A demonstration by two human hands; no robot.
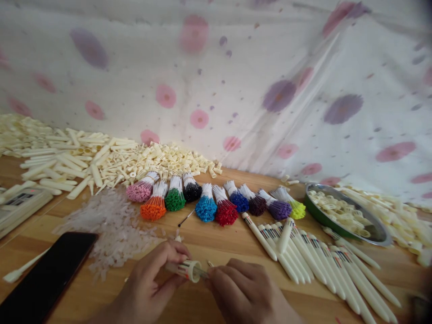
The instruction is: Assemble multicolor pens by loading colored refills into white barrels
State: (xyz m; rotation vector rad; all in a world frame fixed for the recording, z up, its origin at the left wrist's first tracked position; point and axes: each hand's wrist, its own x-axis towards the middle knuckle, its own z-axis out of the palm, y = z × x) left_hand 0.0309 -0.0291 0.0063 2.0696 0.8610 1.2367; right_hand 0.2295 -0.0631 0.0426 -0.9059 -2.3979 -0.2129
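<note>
My left hand (155, 274) pinches a cream multicolour pen top (192, 271) between thumb and fingers. The round open end of this hollow part faces right, and coloured marks show along its side. Close on the right, my right hand (239, 288) has its fingers closed on a thin, greyish translucent piece (201, 273) that reaches into the opening. Its far end is hidden inside the pen top. Just beyond the hands, a single black-tipped refill (186, 218) lies on the wooden table (135, 306), apart from the bundles.
Several refill bundles (205, 204) in different colours form a row. Multicolour pens (317, 261) lie to the right, beside a green-sided bowl (324, 218) of cream parts. Leftward are clear small pieces (111, 229), a phone (47, 279), a scale (23, 207) and heaped pen barrels (64, 166).
</note>
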